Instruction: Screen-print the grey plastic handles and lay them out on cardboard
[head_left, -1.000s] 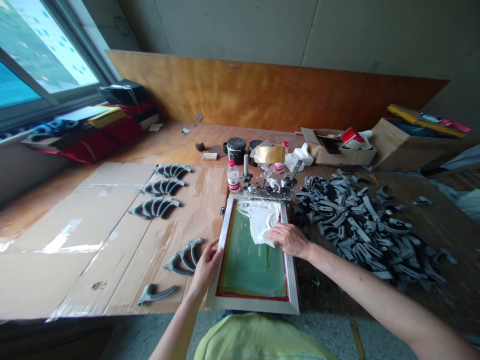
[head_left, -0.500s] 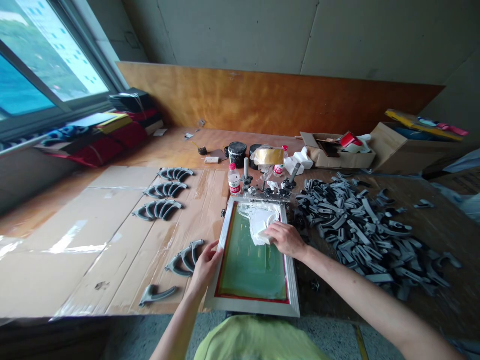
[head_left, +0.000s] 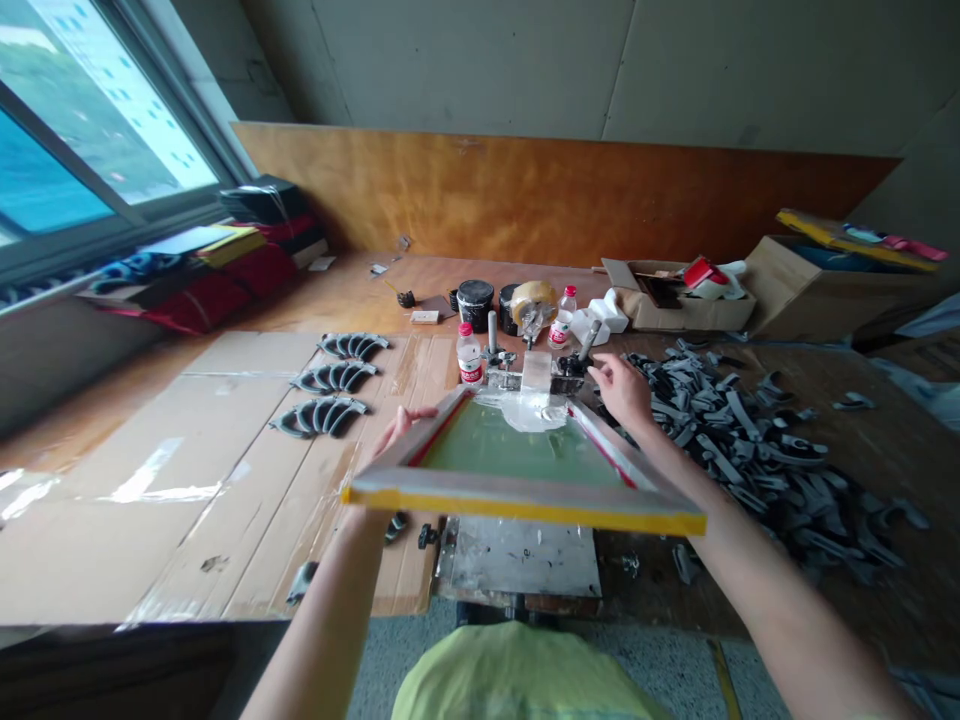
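Observation:
A screen printing frame (head_left: 525, 502) with a green mesh is tilted, its near end raised above a metal base plate (head_left: 525, 560). My left hand (head_left: 403, 428) is at its left rail, gripping it, with part of the hand hidden by the frame. My right hand (head_left: 624, 388) is off the mesh, beside the hinge clamp (head_left: 574, 364), its fingers apart and nothing visible in them. White ink (head_left: 534, 412) lies at the far end of the mesh, where a pale flat scraper (head_left: 536, 374) stands. Grey curved handles (head_left: 330, 378) sit in rows on the cardboard to the left.
A heap of grey plastic parts (head_left: 727, 430) covers the table at right. Behind the frame stand a red-capped bottle (head_left: 469, 356), black tubs (head_left: 475, 306) and a tape roll (head_left: 534, 302). Open cardboard boxes (head_left: 694, 312) are at the back right.
The frame's near end has risen, exposing the base plate. My right hand has moved off the mesh, up and right, and the white cloth it held is out of sight.

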